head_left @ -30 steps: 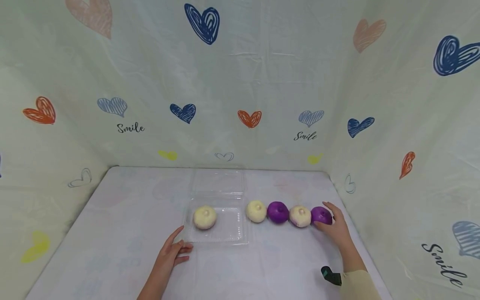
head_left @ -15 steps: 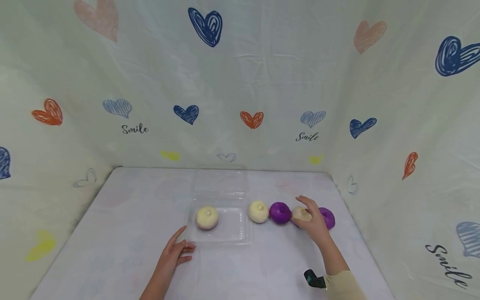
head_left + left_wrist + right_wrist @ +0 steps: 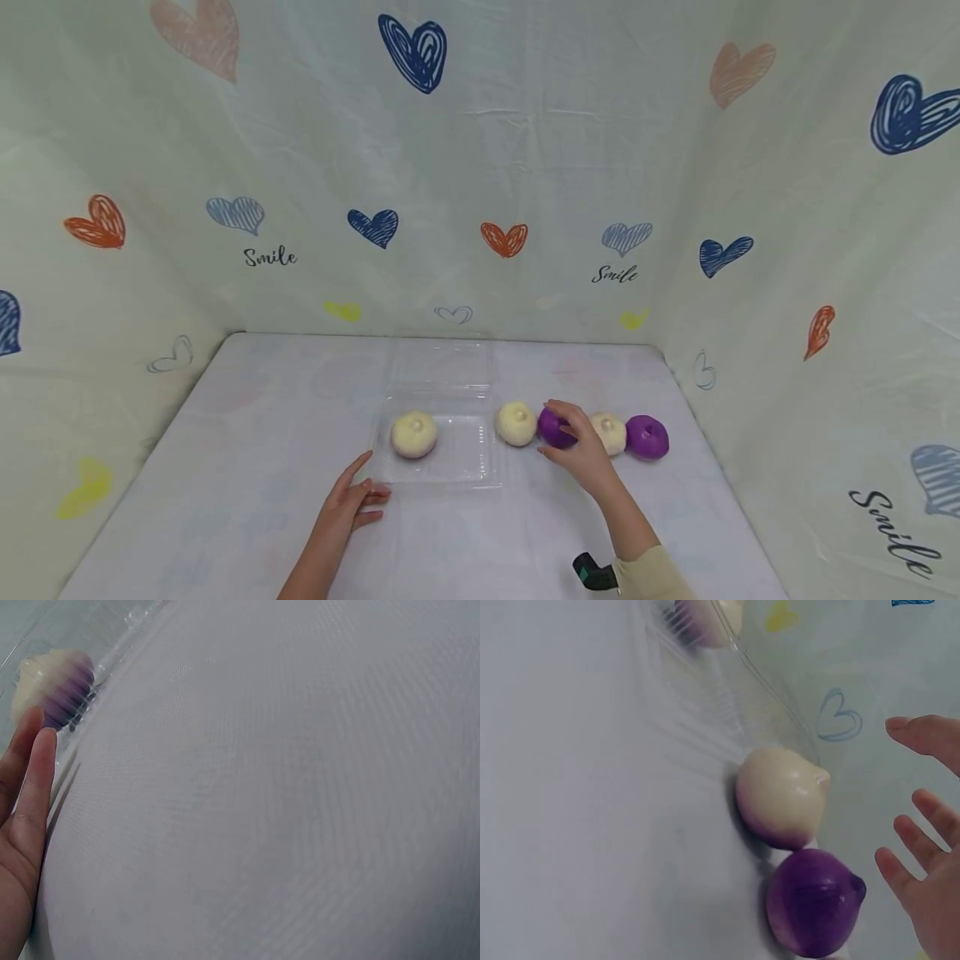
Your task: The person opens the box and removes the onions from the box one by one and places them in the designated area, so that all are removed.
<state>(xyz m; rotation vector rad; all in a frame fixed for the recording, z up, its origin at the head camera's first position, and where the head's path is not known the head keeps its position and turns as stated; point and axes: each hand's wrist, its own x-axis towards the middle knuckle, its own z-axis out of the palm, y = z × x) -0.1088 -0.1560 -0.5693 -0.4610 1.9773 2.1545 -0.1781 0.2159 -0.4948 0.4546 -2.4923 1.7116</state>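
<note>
A clear plastic clamshell box (image 3: 468,477) lies open on the table, its lid (image 3: 442,364) folded back. Inside sits a turnip-like vegetable, cream on top and purple below (image 3: 413,434). My left hand (image 3: 341,508) rests at the box's front left corner, fingers loosely extended. To the box's right runs a row: a cream vegetable (image 3: 517,423), a purple onion (image 3: 550,428), another cream one (image 3: 611,433) and a second purple onion (image 3: 647,437). My right hand (image 3: 581,454) hovers over the nearer purple onion, partly hiding it. In the right wrist view its spread fingers (image 3: 922,825) stand apart from that onion (image 3: 814,904).
A white cloth (image 3: 247,467) covers the table. Behind and at the sides hangs a pale curtain (image 3: 562,167) printed with hearts. A black device (image 3: 592,572) is worn at my right wrist.
My right hand has moved left along the row, from the far right purple onion past the cream one to the other purple onion. My left hand stays at the box corner.
</note>
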